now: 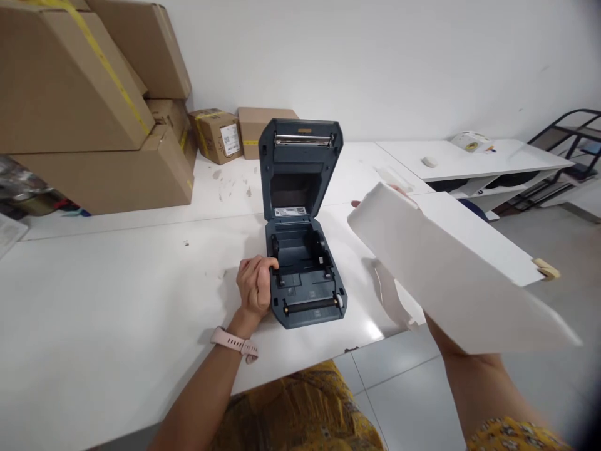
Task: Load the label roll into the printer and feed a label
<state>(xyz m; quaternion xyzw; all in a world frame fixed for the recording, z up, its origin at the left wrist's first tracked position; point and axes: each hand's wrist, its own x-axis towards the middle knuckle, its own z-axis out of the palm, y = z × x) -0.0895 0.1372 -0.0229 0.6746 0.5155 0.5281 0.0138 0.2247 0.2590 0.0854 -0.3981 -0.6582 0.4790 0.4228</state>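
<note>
The printer [307, 285] stands open on the white table [117, 300], its lid [300, 168] tipped up. The left hand [256, 282] has its fingers curled over the base's left rim, near the bay [297, 247] — a good place to brace, though fingertips are best kept out of the hinge line. The right hand [399, 189], mostly hidden behind the paper [436, 269], grips it in the air to the printer's right; only fingertips show past the edge. So wide a load probably wants a firm, level hold, as its free end could sag or crease.

The bay has black holders at its sides; the roller [310, 306] lies across the front. The small box [216, 136] and the big boxes [70, 81] look shut — their contents cannot be told.
</note>
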